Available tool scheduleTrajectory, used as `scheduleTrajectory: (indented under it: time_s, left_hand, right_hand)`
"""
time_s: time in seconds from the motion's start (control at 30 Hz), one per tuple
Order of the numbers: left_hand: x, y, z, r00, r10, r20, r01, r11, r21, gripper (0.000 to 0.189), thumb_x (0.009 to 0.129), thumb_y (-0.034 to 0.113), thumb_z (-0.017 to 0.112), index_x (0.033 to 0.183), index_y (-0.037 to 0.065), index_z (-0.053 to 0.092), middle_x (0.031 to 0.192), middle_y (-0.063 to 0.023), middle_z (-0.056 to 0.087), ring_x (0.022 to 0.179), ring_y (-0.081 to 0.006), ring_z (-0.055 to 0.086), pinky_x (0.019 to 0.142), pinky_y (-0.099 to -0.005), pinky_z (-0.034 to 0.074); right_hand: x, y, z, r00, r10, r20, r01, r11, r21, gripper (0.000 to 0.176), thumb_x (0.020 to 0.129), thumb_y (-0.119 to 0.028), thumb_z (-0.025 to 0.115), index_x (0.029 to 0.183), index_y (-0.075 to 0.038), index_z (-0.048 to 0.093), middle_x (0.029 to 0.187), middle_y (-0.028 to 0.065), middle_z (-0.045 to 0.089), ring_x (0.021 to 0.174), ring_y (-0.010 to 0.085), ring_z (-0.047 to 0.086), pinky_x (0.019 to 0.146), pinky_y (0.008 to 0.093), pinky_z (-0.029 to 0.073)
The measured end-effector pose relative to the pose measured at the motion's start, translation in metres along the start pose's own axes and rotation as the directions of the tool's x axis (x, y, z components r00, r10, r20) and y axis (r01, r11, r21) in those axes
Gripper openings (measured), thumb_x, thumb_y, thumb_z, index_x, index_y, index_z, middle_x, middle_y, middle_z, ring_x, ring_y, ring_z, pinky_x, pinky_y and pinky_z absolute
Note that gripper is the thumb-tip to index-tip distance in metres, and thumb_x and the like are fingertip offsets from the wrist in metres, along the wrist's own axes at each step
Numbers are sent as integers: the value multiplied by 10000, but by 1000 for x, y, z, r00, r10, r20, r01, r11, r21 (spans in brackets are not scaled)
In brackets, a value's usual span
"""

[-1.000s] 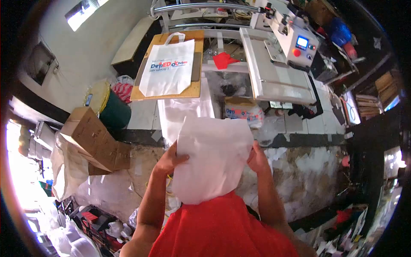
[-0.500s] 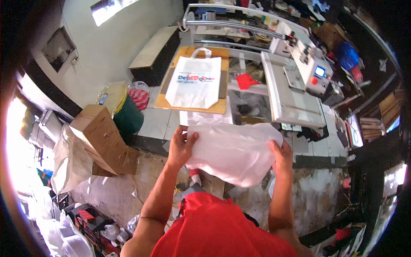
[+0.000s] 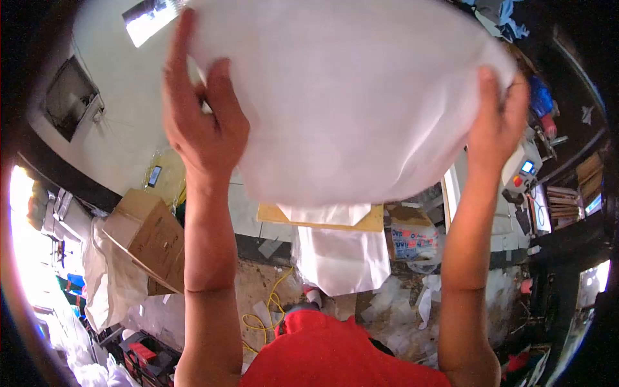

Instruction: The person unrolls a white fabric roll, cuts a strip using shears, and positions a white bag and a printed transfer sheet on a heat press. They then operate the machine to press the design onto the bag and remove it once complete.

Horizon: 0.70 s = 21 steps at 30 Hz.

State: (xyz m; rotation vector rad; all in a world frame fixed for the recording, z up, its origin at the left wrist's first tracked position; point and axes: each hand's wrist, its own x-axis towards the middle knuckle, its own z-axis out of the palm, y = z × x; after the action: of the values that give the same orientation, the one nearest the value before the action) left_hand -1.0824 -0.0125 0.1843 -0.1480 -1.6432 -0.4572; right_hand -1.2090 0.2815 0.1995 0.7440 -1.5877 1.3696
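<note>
Both my hands hold up a plain white fabric bag, spread wide across the upper view; no handles show on it. My left hand grips its left side, the thumb on the near face and the fingers partly behind. On the right side, my right hand pinches the fabric between thumb and fingers. Beneath the raised bag, the front edge of a wooden board shows, with the bottom of a white bag lying on it. More white fabric hangs below the board. The held bag hides most of the board.
A machine with a lit control panel stands at right. A clear plastic pack with printed lettering lies right of the board. Cardboard boxes are at left, and a yellow cord lies on the floor near my feet.
Both hands have risen and spread apart, lifting the white bag from in front of the board to high in view. The bag now covers the printed bag seen on the board before.
</note>
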Motion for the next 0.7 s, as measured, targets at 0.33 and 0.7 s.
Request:
scheduleTrajectory:
  time_s: [0.33,0.7]
  left_hand:
    - [-243,-180,127,608,-536,586,331,842,427,432,955,222,597,1385,217,561,1421,-99,552,1152,-322,635,909,-417,555]
    - [-314,-178,115,318,-650,690,340,757,557,411,982,319,542,1350,137,570,1485,-85,476,1171,-344,612,926,-471,540]
  right_hand:
    - [-188,199,112,663,696,276,-386,634,-670,257,947,-191,577,1176,-82,536,987,273,668,966,473,643,813,530,515]
    - [-310,253,90,754,434,493,-10,758,-652,189,883,-189,664,1039,-97,614,1012,131,591,962,377,551,808,496,452]
